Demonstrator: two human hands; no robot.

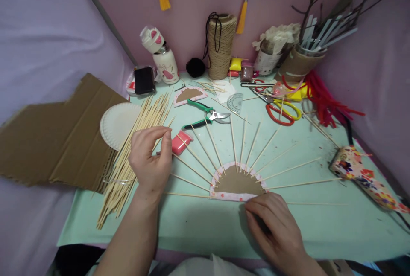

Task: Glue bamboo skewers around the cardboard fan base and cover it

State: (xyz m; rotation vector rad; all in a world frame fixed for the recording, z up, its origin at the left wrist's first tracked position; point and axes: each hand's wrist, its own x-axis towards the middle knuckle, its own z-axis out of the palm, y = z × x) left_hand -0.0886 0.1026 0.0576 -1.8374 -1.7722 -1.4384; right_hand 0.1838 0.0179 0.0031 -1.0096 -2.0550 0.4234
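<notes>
A brown cardboard half-disc with a pink patterned rim lies on the mint-green table. Several thin bamboo skewers fan out from it like spokes. My left hand hovers left of the fan, thumb and fingers pinched together near a skewer end; what it holds is too thin to make out. My right hand rests fingers-down on the table at the half-disc's flat edge, pressing it. A large bundle of loose skewers lies under and beside my left hand.
Green-handled pruning shears, a pink object, a white paper plate and corrugated cardboard lie left. Red and yellow scissors, a twine spool, a protractor, jars and a floral tool crowd the back and right.
</notes>
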